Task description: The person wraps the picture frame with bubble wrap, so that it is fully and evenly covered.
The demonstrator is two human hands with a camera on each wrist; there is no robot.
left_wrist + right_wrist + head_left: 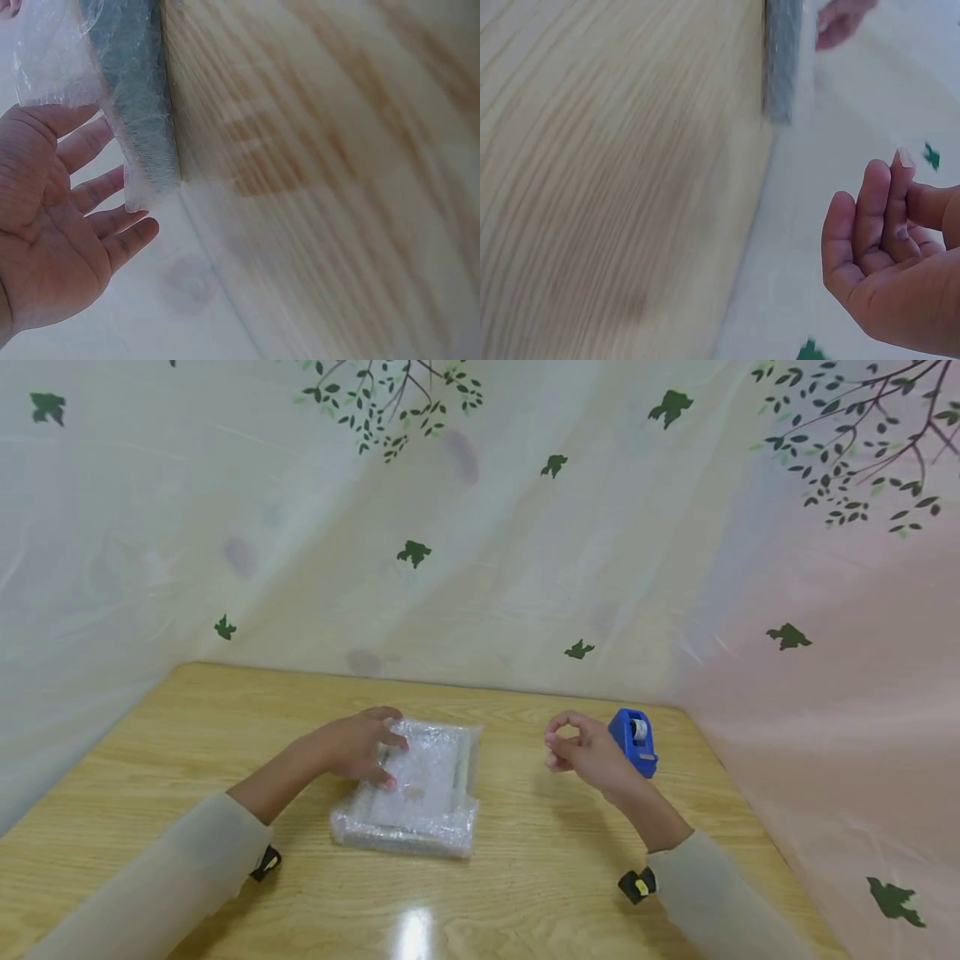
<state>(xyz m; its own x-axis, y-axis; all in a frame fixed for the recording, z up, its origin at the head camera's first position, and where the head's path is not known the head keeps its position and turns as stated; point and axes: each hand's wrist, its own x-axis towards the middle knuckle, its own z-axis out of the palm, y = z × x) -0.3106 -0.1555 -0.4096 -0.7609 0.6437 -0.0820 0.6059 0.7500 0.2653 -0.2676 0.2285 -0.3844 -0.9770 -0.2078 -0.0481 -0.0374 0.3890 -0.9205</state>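
A flat rectangular package in clear bubble wrap [431,768] lies on the table, with a frame-like border showing through. My left hand [356,745] rests over its left side, fingers spread and relaxed; the left wrist view shows those fingers [97,191] along the wrapped edge [139,90]. To the right of the package my right hand [592,756] is raised above the table, thumb and index finger meeting in a ring. A small pale scrap that looks like clear tape [905,157] shows at its fingertips. Just beyond that hand stands a blue tape dispenser [637,747] with a roll inside.
The wooden table [525,893] ends at a pale curtain [480,602] printed with leaves and branches, which runs behind it and along both sides. Dark wrist straps [637,886] sit by both sleeves.
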